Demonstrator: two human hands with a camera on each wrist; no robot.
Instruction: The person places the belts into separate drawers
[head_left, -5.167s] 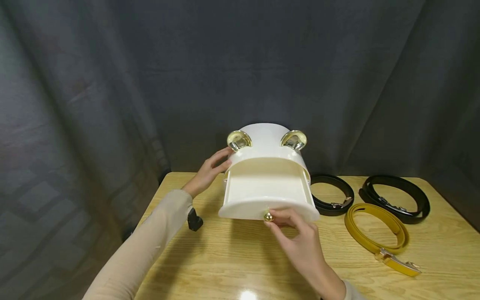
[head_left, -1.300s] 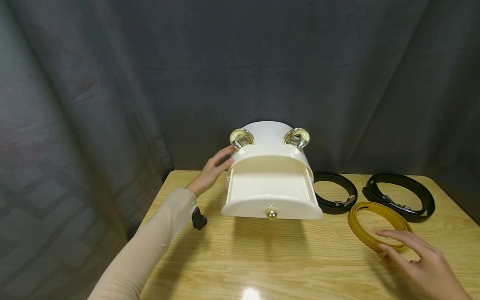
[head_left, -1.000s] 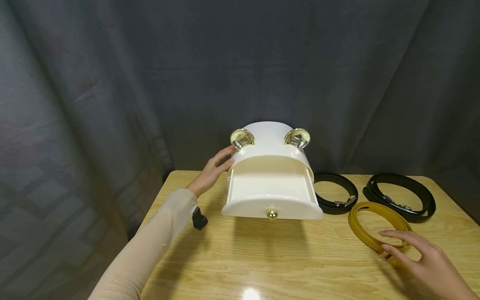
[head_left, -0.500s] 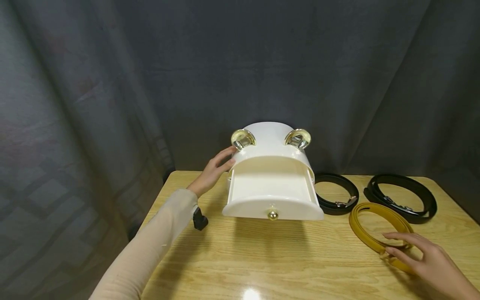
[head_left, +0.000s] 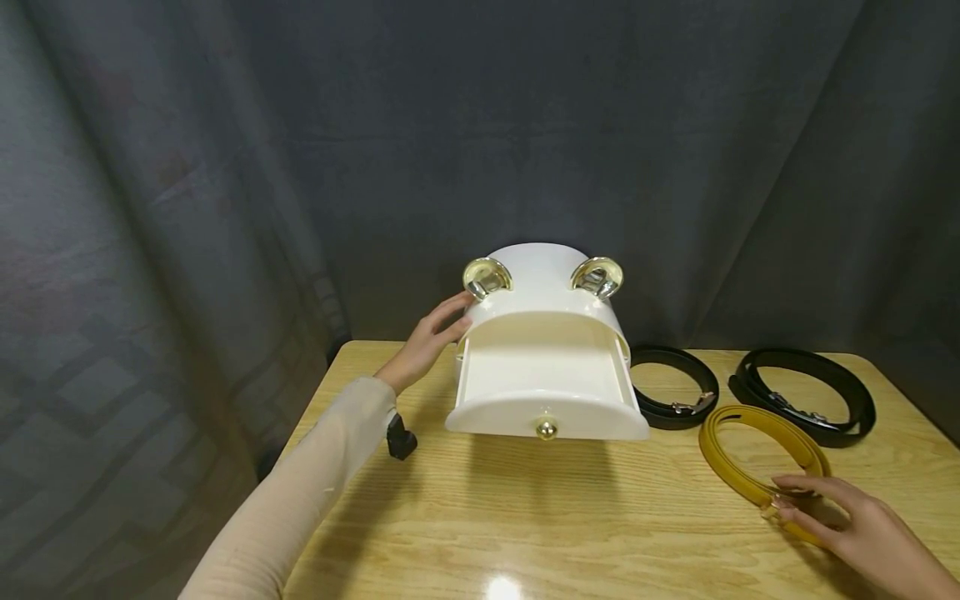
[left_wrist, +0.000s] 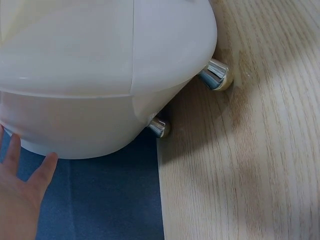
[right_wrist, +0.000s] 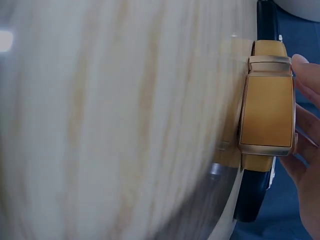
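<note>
I rest my left hand [head_left: 422, 346] flat against the glossy white plastic drawer box [head_left: 542, 287] to steady it, while my right hand [head_left: 847, 525] closes its fingers on the coiled yellow leather belt [head_left: 731, 467] at its gold buckle [right_wrist: 266, 111]

We see a coiled yellow belt [head_left: 761, 454] lying flat on the wooden tabletop, its gold rectangular buckle [right_wrist: 266, 111] at the near end, pinched at the fingertips of our right hand [head_left: 862, 533]. Our left hand [head_left: 423, 342] rests on the side of a white drawer box [head_left: 543, 333] whose drawer stands pulled open.
</note>
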